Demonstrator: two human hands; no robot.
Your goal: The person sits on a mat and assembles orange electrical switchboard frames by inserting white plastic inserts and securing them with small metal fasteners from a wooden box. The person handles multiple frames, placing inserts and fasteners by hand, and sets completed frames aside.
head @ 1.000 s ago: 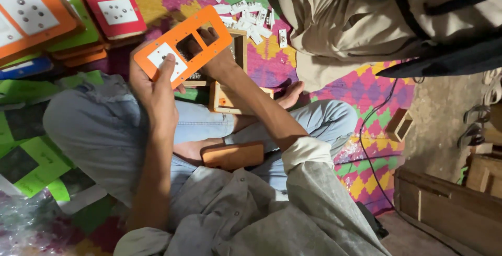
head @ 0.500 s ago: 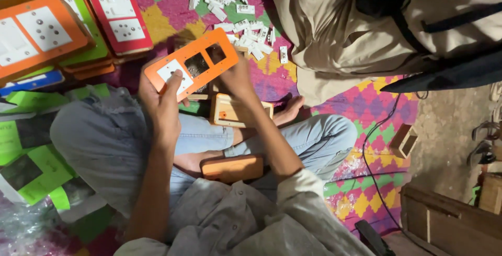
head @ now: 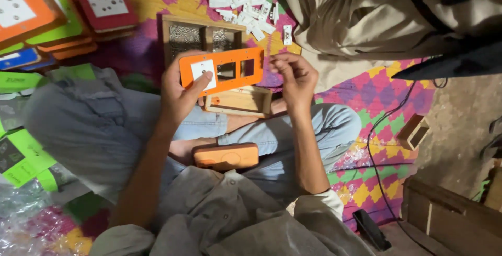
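Observation:
My left hand (head: 180, 95) grips the left end of an orange switch plate (head: 222, 71), thumb pressed on the white switch module fitted in its first opening. The plate's other two openings are bare. My right hand (head: 294, 78) is at the plate's right edge, fingertips pinched together; whether it holds a small part I cannot tell. Under the plate sit two wooden boxes (head: 239, 100) by my crossed legs. An orange block (head: 226, 156) rests on my lap.
Loose white switch modules (head: 246, 0) lie scattered on the colourful mat. Stacked orange, green and red plates (head: 63, 10) sit at the upper left. Another person (head: 376, 20) sits at the upper right. Green packets (head: 26, 151) lie left; a wooden crate (head: 449, 219) lower right.
The orange plate has come down and turned level in front of me. My right hand has slipped from behind the plate to its right edge.

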